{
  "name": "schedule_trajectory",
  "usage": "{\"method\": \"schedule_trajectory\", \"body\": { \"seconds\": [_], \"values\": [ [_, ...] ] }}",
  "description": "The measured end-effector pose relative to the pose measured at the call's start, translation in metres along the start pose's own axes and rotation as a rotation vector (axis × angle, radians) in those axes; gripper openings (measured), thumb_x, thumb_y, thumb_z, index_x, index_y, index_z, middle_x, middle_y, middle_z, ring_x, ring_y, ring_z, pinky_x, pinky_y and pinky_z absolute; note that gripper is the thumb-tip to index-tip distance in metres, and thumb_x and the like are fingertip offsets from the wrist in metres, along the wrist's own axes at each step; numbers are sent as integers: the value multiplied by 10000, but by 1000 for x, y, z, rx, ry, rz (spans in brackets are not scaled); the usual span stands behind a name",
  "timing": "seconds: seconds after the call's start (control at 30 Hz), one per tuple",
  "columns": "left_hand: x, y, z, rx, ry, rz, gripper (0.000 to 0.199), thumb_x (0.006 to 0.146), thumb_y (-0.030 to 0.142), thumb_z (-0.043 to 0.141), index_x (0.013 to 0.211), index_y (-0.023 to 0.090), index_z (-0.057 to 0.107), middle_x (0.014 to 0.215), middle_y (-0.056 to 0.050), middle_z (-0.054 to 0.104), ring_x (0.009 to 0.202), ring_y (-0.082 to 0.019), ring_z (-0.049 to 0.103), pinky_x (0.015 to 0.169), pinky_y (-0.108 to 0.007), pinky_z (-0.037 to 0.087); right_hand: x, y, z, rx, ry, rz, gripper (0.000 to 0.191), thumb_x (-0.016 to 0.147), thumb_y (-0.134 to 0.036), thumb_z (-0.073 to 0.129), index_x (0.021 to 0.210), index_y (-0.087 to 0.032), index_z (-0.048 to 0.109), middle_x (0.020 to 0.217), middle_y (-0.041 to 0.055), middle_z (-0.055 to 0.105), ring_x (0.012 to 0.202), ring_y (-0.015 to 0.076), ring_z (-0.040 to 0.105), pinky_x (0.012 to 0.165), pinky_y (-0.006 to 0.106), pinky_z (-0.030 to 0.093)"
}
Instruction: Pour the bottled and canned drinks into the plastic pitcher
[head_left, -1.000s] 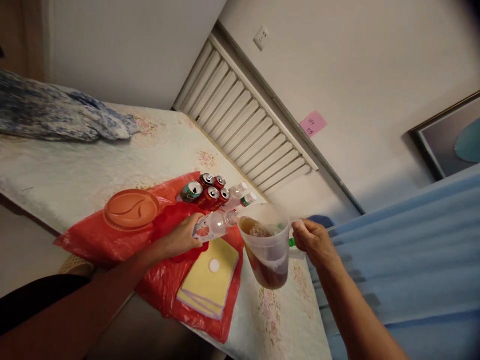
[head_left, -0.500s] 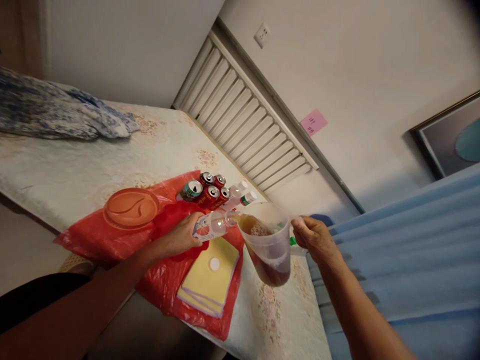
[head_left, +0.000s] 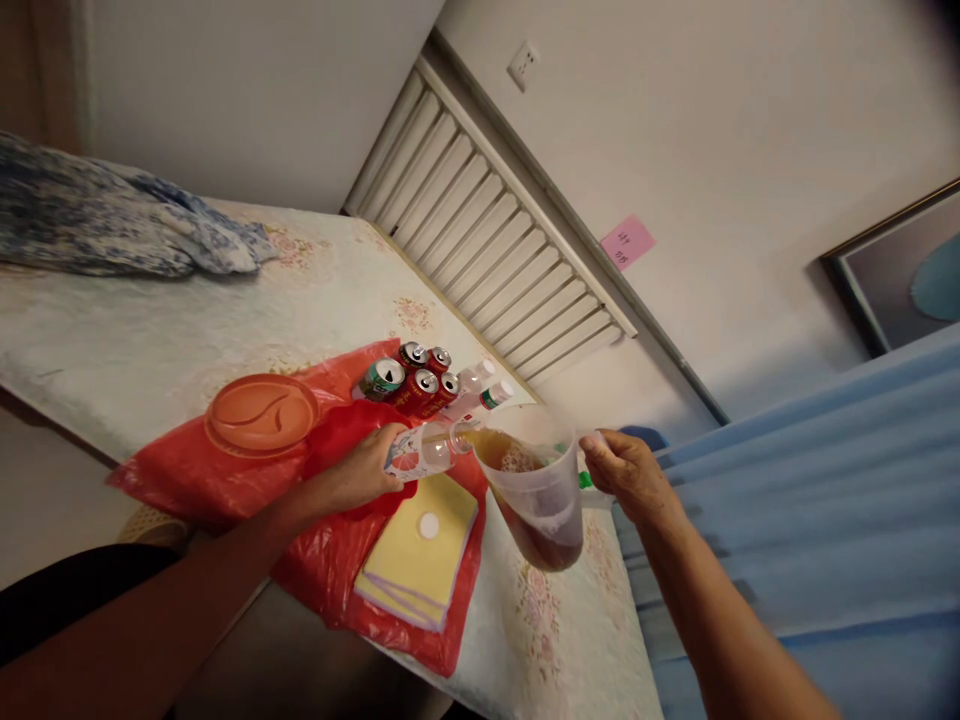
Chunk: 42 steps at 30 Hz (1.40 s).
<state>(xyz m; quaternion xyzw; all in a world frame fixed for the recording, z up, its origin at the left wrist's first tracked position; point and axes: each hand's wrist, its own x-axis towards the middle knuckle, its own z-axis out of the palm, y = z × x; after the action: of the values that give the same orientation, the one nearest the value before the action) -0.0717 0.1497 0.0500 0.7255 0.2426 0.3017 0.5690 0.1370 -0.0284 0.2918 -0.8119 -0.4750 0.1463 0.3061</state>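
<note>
My left hand (head_left: 369, 468) is wrapped round a clear labelled bottle (head_left: 420, 452), held tilted over a red bowl-like item (head_left: 337, 432). The bottle's mouth meets the spout of a clear plastic jug (head_left: 534, 505). Brown, foamy liquid fills part of the jug, which tips toward the bottle. By its handle my right hand (head_left: 624, 468) grips the jug. Below the bottle lies a folded yellow cloth (head_left: 420, 555) with a white cap (head_left: 429, 526) on it. How much liquid is in the bottle is hard to tell.
Several opened cans (head_left: 384, 378) and clear bottles (head_left: 496, 395) stand behind the bottle. An orange round lid (head_left: 261, 415) rests on a red plastic sheet (head_left: 315, 560). Patterned fabric (head_left: 127, 220) lies at the far left of the flowered table (head_left: 345, 300). Blue curtain (head_left: 825, 500) hangs right.
</note>
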Motion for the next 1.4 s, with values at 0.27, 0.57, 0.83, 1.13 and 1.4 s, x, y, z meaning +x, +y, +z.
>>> {"method": "schedule_trajectory", "body": {
  "seconds": [0.27,0.57,0.83,1.13,1.4],
  "values": [
    [2,-7,3,4,21,11,498,563,200,670,1048,226,561,1026,-67,672,918,-275,656,776,-346,519,0,-4,0,-53,13,-12,493,751,-632,628,575,-203,461,471,-66,340,444,73,267,421,219,230],
    [0,-2,2,-3,40,-6,450,549,188,672,989,224,584,992,-54,684,908,-280,658,750,-328,510,-2,-12,3,-61,31,-20,501,720,-635,644,541,-203,464,455,-57,354,433,76,280,410,223,230],
    [0,-2,2,13,23,-21,465,572,215,695,1022,217,578,995,-62,677,904,-277,651,763,-344,514,-1,-9,1,-85,10,1,495,730,-631,638,557,-204,458,469,-65,338,445,73,273,429,228,221],
    [1,-6,4,23,27,13,449,588,220,684,1024,209,582,991,-62,672,891,-260,654,744,-325,506,0,-5,1,-57,6,-6,517,735,-643,651,555,-205,444,467,-65,347,441,70,269,421,224,217],
    [2,-9,3,3,-29,17,480,597,179,664,1059,208,536,1062,-69,653,950,-265,640,788,-337,509,-2,21,9,100,23,-11,531,768,-626,648,552,-213,393,442,-83,326,415,57,245,413,209,189]
  ]
}}
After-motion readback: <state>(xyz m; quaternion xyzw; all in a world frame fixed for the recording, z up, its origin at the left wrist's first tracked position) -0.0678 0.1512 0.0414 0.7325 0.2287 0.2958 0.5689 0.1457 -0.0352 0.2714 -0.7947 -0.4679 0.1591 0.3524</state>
